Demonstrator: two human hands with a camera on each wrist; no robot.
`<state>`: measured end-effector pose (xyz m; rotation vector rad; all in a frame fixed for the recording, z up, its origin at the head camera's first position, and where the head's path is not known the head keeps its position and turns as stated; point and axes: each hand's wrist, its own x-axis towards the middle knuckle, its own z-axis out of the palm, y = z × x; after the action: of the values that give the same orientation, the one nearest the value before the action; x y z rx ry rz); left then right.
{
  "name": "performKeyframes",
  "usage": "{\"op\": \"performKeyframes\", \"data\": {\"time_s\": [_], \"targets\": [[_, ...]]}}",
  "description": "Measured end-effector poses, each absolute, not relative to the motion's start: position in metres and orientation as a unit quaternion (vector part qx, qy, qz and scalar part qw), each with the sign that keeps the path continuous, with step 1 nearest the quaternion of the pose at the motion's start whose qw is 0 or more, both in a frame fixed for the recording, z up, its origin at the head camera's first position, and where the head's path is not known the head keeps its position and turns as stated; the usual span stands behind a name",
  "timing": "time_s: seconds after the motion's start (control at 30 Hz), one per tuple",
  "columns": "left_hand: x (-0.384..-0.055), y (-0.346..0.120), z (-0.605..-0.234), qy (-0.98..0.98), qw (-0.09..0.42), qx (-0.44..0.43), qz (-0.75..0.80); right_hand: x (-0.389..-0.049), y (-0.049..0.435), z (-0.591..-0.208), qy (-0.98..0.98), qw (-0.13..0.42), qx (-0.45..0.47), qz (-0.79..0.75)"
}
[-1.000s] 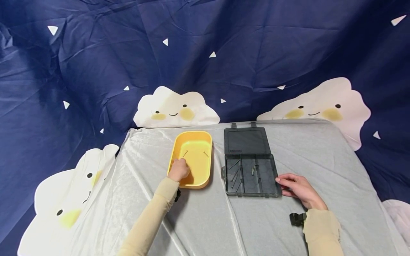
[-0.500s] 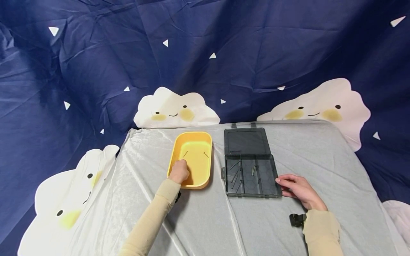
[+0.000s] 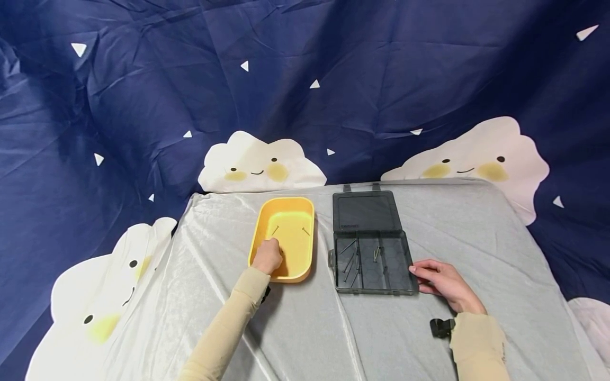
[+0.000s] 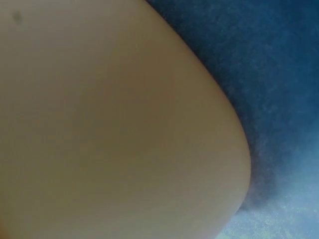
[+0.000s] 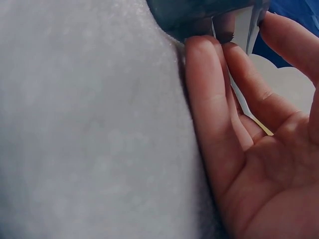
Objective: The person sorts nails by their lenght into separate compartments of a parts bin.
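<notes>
My left hand [image 3: 268, 256] reaches down into the yellow tray [image 3: 308, 259], its fingers bent toward the floor near the front left. The fingertips are mostly hidden; a small dark bit shows beside them, and whether they pinch a screw I cannot tell. Farther back in the tray lie two thin screws, one left [image 3: 275, 230] and one right [image 3: 306, 231]. My right hand [image 3: 445, 283] holds the right edge of the dark see-through compartment box [image 3: 395, 275], thumb on the rim and fingers against its side [image 5: 207, 74]. Several screws [image 3: 349, 263] lie in its left compartment, a few [image 3: 377, 254] in the middle.
The box's lid [image 3: 367, 210] lies folded back behind it, with two latches at its far edge. Grey cloth [image 3: 305, 328] covers the table. Behind hangs a dark blue curtain [image 3: 286, 95] with clouds. The left wrist view is filled by a blurred pale surface [image 4: 124, 124].
My left hand has shifted slightly inside the yellow tray, and a small dark bit now shows beside its fingers. My right hand and the box stay in place.
</notes>
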<state>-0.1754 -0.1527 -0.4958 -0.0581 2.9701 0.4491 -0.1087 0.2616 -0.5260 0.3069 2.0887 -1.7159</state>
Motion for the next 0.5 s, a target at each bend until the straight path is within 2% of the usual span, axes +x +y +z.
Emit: {"op": "performKeyframes", "data": {"time_s": [0.5], "targets": [[-0.1786, -0.1518, -0.4955, 0.986, 0.096, -0.032, 0.133, -0.1082, 0.2617, -0.5258, 0.748, 0.201, 0.109, -0.623]]}}
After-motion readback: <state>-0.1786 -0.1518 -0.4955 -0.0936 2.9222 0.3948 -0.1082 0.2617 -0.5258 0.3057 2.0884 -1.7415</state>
